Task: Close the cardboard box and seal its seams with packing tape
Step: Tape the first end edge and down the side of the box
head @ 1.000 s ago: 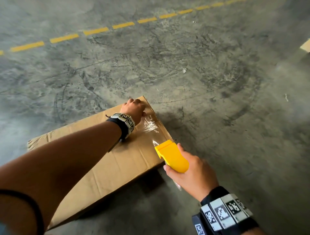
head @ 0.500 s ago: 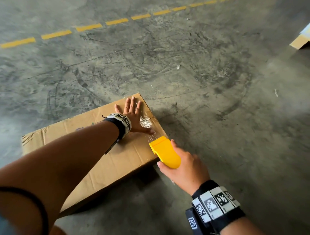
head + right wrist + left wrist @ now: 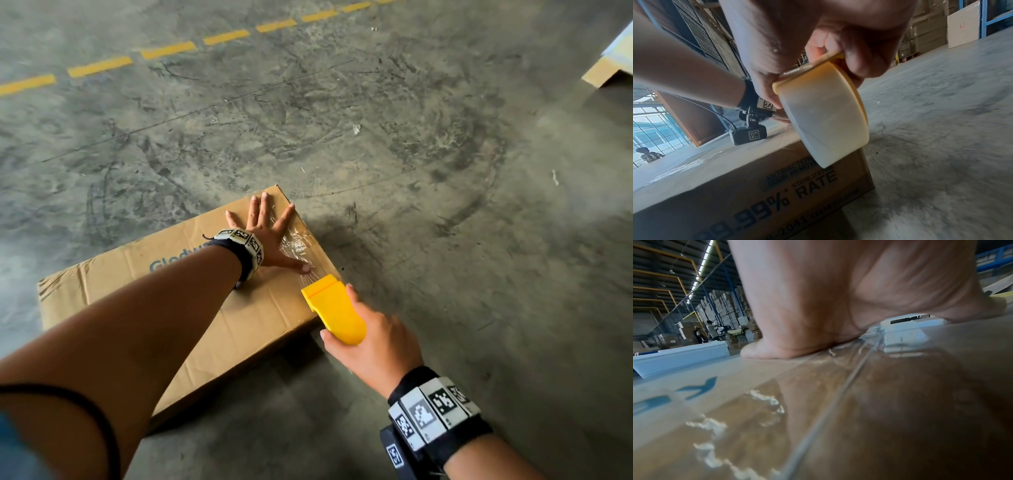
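Nearest to you, your right hand (image 3: 371,337) is gripping the yellow tape dispenser (image 3: 334,308), its fingers (image 3: 863,65) curling around the housing while the roll of clear packing tape (image 3: 824,123) is hanging beneath, just off the near right corner of the cardboard box (image 3: 212,308). The dispenser's front edge is sitting at the box's right-hand end, and a short stretch of clear tape is running from it toward your other hand.

The box is lying closed and flat on the concrete floor (image 3: 445,205), blue lettering showing on its top and dark print on its side.

Farther out, your left hand (image 3: 270,236) is pressing flat on the taped strip (image 3: 296,245) at the box's far right end, fingers (image 3: 255,209) straight and spread, thumb reaching toward the dispenser and holding nothing. The tape there is looking wrinkled and glossy.

Beyond the box, a dashed yellow line (image 3: 168,51) is crossing the floor, and another piece of cardboard (image 3: 603,70) is showing at the far right edge.
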